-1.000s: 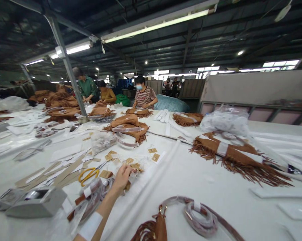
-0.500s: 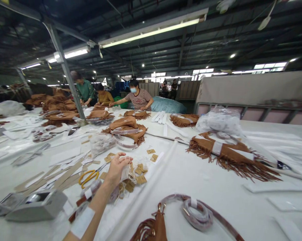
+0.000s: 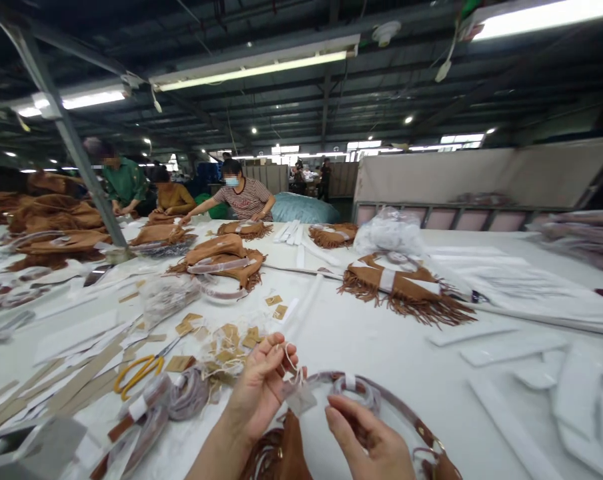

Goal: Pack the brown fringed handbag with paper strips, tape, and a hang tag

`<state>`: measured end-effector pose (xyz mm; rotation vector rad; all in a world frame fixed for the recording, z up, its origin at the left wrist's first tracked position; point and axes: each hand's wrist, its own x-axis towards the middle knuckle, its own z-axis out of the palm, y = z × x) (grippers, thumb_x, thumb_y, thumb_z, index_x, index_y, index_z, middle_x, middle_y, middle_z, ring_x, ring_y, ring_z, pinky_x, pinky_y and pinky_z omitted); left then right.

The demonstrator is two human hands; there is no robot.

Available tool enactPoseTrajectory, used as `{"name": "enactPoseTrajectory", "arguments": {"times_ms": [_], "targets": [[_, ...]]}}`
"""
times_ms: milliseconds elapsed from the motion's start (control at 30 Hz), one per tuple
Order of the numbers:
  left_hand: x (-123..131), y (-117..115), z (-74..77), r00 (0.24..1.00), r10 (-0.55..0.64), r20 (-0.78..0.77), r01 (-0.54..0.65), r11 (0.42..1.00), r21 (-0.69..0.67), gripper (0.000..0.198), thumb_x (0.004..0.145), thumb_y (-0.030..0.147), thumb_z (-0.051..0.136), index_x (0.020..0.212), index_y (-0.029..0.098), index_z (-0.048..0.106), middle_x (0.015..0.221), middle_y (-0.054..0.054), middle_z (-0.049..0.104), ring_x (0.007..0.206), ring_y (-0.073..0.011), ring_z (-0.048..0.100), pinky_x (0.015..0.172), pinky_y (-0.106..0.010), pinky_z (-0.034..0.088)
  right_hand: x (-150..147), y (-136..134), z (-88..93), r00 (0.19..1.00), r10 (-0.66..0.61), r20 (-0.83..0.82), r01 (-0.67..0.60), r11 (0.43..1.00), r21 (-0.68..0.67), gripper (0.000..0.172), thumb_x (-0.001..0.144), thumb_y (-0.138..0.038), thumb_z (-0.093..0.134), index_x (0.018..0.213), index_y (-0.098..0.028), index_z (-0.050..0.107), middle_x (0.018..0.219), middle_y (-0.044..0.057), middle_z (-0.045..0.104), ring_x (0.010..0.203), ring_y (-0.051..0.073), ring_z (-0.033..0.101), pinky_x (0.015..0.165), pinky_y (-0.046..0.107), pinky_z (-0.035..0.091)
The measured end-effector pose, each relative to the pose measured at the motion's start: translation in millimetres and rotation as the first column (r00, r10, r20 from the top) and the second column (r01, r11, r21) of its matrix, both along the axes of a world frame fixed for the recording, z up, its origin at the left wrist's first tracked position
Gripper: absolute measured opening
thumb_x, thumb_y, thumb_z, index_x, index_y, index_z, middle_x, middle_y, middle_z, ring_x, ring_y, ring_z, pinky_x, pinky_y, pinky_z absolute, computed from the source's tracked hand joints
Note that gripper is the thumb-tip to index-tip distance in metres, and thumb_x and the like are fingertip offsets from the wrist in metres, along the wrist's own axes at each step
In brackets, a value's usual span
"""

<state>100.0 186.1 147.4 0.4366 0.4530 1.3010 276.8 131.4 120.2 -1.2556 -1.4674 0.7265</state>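
Observation:
My left hand (image 3: 269, 377) pinches a white looped string (image 3: 292, 360) from which a small translucent packet (image 3: 301, 401) hangs. Just right of the packet is my right hand (image 3: 369, 437), thumb and fingers curled together; whether anything is between them is hidden. Below both hands lies a brown fringed bag (image 3: 294, 450), partly covered by them and cut off by the frame's bottom. Its strap (image 3: 401, 407) curves away to the right, beside a wrapped coil (image 3: 369, 393). Brown paper tags (image 3: 230, 337) with white strings lie in a pile left of my left hand.
Yellow-handled scissors (image 3: 140, 375), wrapped strap coils (image 3: 187, 393) and a grey tape dispenser (image 3: 36, 447) are on the left. Finished-looking fringed bags (image 3: 391, 280) lie farther back. White strips (image 3: 511, 427) spread on the right. A metal post (image 3: 71, 133) rises at left; co-workers (image 3: 246, 199) stand across the table.
My left hand has come back from the tag pile with the string and packet. My right hand has entered view. The camera has turned right.

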Motion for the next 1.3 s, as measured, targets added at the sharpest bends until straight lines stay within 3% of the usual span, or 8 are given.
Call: {"name": "enactPoseTrajectory", "arguments": {"times_ms": [233, 733, 867, 967, 1067, 1133, 1233, 1300], "targets": [[44.4, -35.0, 7.3, 0.985, -0.170, 0.005, 0.169, 0.985, 0.036, 0.031, 0.075, 0.015, 0.075, 0.098, 0.017, 0.055, 0.087, -0.003, 0.067, 0.080, -0.0128, 0.064, 0.075, -0.025, 0.053, 2.0, -17.8, 28.8, 0.987, -0.116, 0.114, 0.103, 0.989, 0.108, 0.031, 0.083, -0.048, 0.062, 0.093, -0.020, 0.072, 0.075, 0.005, 0.069, 0.061, 0.017, 0.062, 0.059, 0.025, 0.054], [55.8, -73.1, 19.9, 0.975, -0.174, -0.140, 0.195, 0.968, 0.157, 0.065, 0.049, 0.006, 0.085, 0.107, 0.018, 0.060, 0.122, -0.014, 0.061, 0.123, -0.0315, 0.051, 0.095, -0.035, 0.048, 24.9, -64.7, 51.9, 0.977, -0.169, 0.132, 0.135, 0.964, 0.231, 0.026, 0.090, -0.043, 0.055, 0.085, -0.022, 0.069, 0.068, 0.001, 0.063, 0.060, 0.015, 0.056, 0.059, 0.023, 0.046], [44.5, -73.3, 10.6, 0.975, -0.167, -0.149, 0.172, 0.985, 0.021, 0.067, 0.049, -0.001, 0.080, 0.109, 0.017, 0.057, 0.113, -0.012, 0.065, 0.109, -0.0272, 0.061, 0.088, -0.033, 0.051, 41.4, -77.8, 63.3, 0.979, -0.145, 0.143, 0.130, 0.985, 0.115, 0.036, 0.086, -0.048, 0.056, 0.063, -0.020, 0.057, 0.060, 0.000, 0.054, 0.057, 0.014, 0.049, 0.054, 0.023, 0.041], [41.2, -79.6, -9.1, 0.938, -0.315, -0.147, 0.302, 0.947, -0.106, 0.062, 0.049, -0.002, 0.077, 0.104, 0.016, 0.055, 0.093, -0.009, 0.068, 0.084, -0.0198, 0.068, 0.072, -0.025, 0.052, 45.5, -85.4, 70.4, 0.991, -0.052, -0.120, 0.054, 0.998, 0.011, 0.043, 0.082, -0.052, 0.059, 0.056, -0.019, 0.050, 0.077, 0.006, 0.062, 0.075, 0.018, 0.057, 0.066, 0.026, 0.047], [45.7, -93.7, -28.3, 0.850, -0.502, -0.158, 0.479, 0.863, -0.162, 0.056, 0.055, 0.006, 0.079, 0.104, 0.015, 0.053, 0.081, -0.006, 0.067, 0.066, -0.0146, 0.066, 0.057, -0.019, 0.046, 43.8, -90.6, 75.7, 0.860, 0.000, -0.509, -0.023, 0.999, -0.039, 0.041, 0.078, -0.056, 0.059, 0.064, -0.017, 0.058, 0.089, 0.011, 0.066, 0.085, 0.022, 0.061, 0.074, 0.033, 0.051], [49.5, -101.8, -35.9, 0.800, -0.568, -0.193, 0.537, 0.821, -0.193, 0.051, 0.063, 0.017, 0.080, 0.107, 0.016, 0.052, 0.077, -0.005, 0.066, 0.061, -0.0134, 0.064, 0.053, -0.018, 0.044, 45.7, -93.8, 78.4, 0.746, -0.028, -0.665, -0.052, 0.994, -0.101, 0.042, 0.078, -0.057, 0.059, 0.066, -0.017, 0.057, 0.072, 0.005, 0.062, 0.059, 0.013, 0.054, 0.058, 0.027, 0.049], [53.6, -104.9, -37.2, 0.782, -0.526, -0.335, 0.477, 0.850, -0.223, 0.051, 0.070, 0.040, 0.078, 0.106, 0.017, 0.051, 0.073, -0.003, 0.064, 0.058, -0.0128, 0.061, 0.052, -0.019, 0.045, 58.2, -101.7, 79.6, 0.801, -0.100, -0.590, -0.056, 0.969, -0.241, 0.047, 0.076, -0.061, 0.063, 0.062, -0.017, 0.051, 0.051, -0.006, 0.043, 0.037, 0.003, 0.023, 0.035, 0.018, 0.025], [58.4, -103.7, -31.8, 0.787, -0.449, -0.423, 0.417, 0.893, -0.171, 0.056, 0.070, 0.055, 0.074, 0.104, 0.018, 0.052, 0.073, -0.003, 0.063, 0.059, -0.0117, 0.059, 0.055, -0.020, 0.045, 71.1, -110.1, 76.5, 0.940, -0.065, -0.334, -0.018, 0.971, -0.240, 0.048, 0.078, -0.062, 0.060, 0.064, -0.017, 0.056, 0.051, -0.004, 0.045, 0.040, 0.006, 0.033, 0.038, 0.018, 0.030]]}}
